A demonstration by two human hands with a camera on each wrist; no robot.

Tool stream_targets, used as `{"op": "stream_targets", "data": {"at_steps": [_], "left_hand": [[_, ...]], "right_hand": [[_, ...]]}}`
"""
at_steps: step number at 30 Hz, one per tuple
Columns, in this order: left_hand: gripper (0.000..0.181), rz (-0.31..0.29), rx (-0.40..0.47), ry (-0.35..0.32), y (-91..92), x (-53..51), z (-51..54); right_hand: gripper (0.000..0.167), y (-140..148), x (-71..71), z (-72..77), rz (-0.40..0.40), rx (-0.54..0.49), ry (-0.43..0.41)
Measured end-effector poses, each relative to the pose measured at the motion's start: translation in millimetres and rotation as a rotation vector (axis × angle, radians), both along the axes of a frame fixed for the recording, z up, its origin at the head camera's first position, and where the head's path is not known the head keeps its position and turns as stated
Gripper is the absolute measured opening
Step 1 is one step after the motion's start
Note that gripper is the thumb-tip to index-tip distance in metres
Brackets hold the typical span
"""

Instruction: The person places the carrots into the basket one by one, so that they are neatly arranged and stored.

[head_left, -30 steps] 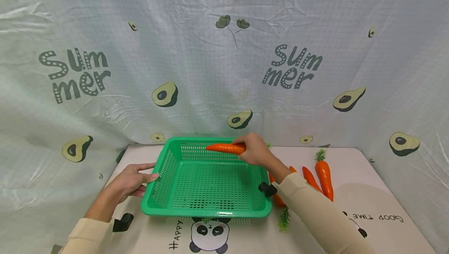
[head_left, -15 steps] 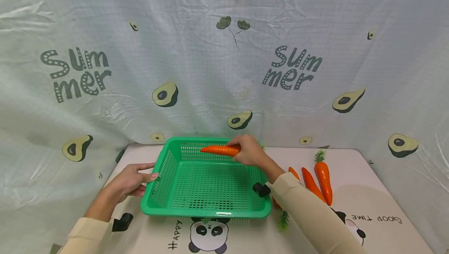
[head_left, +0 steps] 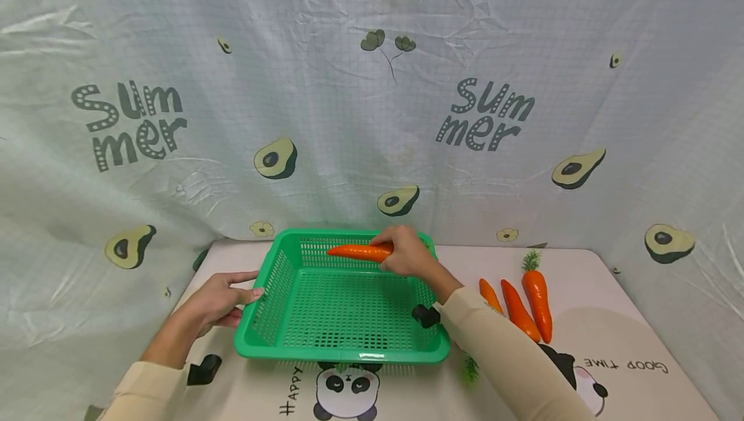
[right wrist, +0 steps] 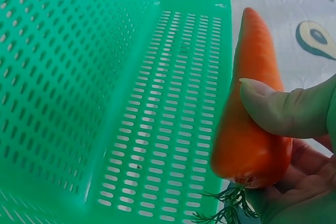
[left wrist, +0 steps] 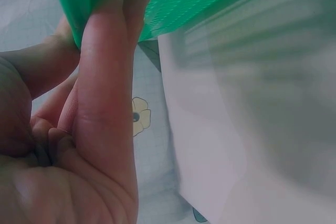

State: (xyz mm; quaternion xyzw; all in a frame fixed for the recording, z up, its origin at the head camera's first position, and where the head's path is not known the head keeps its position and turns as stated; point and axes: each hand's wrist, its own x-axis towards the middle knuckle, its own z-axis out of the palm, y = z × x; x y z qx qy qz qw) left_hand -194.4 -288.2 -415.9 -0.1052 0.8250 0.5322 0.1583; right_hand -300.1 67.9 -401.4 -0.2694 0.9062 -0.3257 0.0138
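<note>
A green plastic basket with slotted walls stands on the table. My left hand grips its left rim, thumb over the edge and fingers against the outer wall, as the left wrist view shows. My right hand holds an orange carrot above the basket's far side, its tip pointing left. In the right wrist view the thumb presses on the carrot, and green leaves hang from its thick end.
Right of the basket lie more carrots, one with its leafy top toward the back. A leafy sprig shows beside the right sleeve, its carrot hidden. A printed curtain rises behind the table.
My right hand has moved left with the carrot, farther over the basket. My left hand has stayed on the rim, and the basket has not visibly moved.
</note>
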Motion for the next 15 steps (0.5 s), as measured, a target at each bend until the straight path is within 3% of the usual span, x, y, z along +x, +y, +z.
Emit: {"op": "stream_targets", "data": {"at_steps": [15], "left_hand": [[0.063, 0.018, -0.009, -0.003, 1.0, -1.5, -0.2]], "right_hand": [[0.047, -6.6, -8.9, -13.4, -0.058, -0.045, -0.068]]}}
